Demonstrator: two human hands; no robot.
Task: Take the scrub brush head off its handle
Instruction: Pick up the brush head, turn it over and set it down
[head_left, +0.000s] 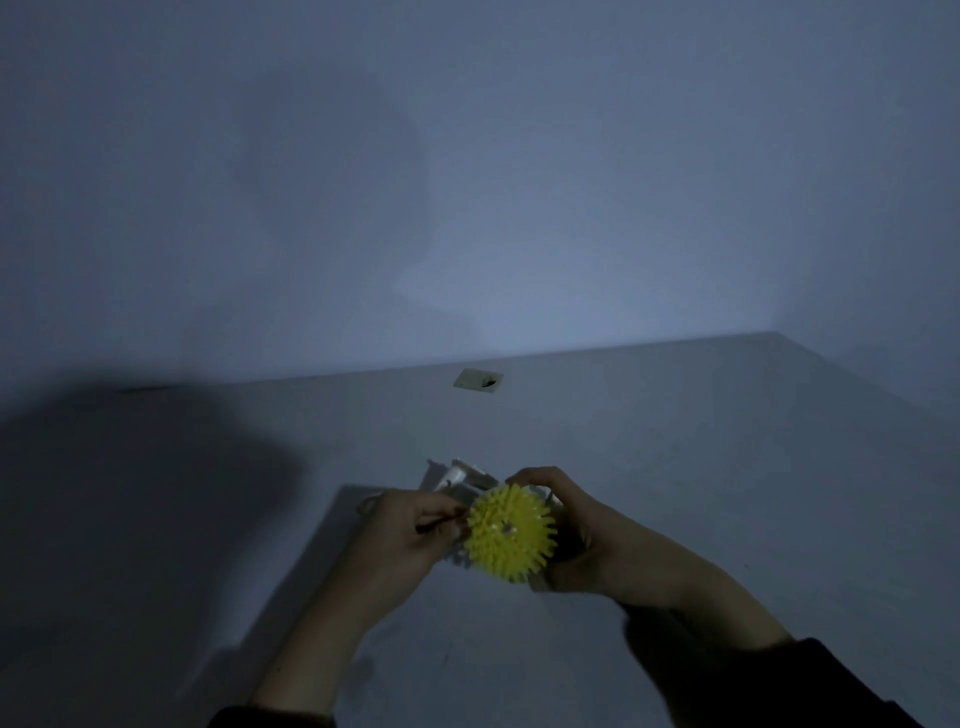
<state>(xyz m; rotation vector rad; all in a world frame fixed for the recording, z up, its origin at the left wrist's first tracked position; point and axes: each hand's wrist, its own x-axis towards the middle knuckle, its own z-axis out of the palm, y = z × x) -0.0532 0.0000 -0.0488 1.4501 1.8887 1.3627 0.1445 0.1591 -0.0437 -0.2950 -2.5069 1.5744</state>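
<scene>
Dim, bluish light throughout. Yellow scrub brush head (510, 534) — round, studded with short spikes, spikes facing the camera — held up in the air above the pale grey surface (727, 467), between both hands. Left hand (410, 535) just left of the brush head, fingers (441, 512) pressed together and pinching something thin and dark at the head's left edge; too small and dim to tell what. Right hand (576, 530) just right of the brush head, fingers curled around its far and right side, thumb low at its bottom right edge, so closed on the head. White handle (457, 480) partly showing behind and up-left of the brush head, with more white plastic peeking out below its lower left edge; hard to tell in this light whether head and handle are joined or already apart. Dark sleeves (779, 686) on both forearms, toward the camera from the brush head. Small pale square plate (478, 380) set in the surface well beyond the brush head, near the wall. Broad dark shadow on the surface far to the left of the brush head.
</scene>
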